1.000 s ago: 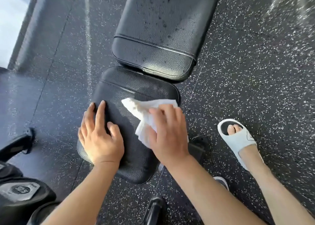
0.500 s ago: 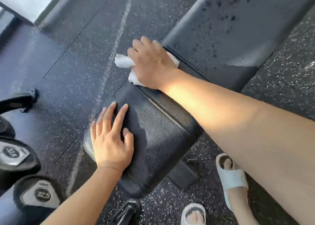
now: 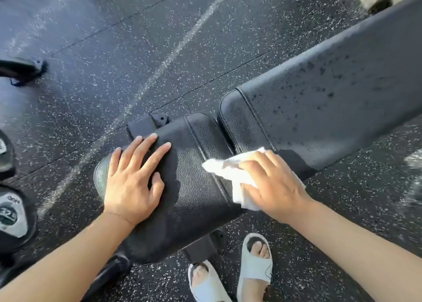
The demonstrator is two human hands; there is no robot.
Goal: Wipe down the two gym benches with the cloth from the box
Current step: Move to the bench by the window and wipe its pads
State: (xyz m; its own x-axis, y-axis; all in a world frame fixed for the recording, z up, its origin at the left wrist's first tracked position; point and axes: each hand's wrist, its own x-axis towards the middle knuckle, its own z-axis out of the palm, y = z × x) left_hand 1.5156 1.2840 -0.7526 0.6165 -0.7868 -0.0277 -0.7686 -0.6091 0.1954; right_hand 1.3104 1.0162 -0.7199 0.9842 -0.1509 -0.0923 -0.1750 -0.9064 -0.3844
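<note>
White cloth (image 3: 225,171) lies pressed under the right hand's (image 3: 272,183) curled grip on the bench (image 3: 194,187).

One head camera, looking steeply down from above

The single wide-angle view sits on the person's head and faces forward and down, close over the bench seat pad (image 3: 196,187). Both forearms enter from the bottom edge, the feet show directly below, and the speckled floor (image 3: 137,50) fills the top. Straight lines bend near the edges.
</note>
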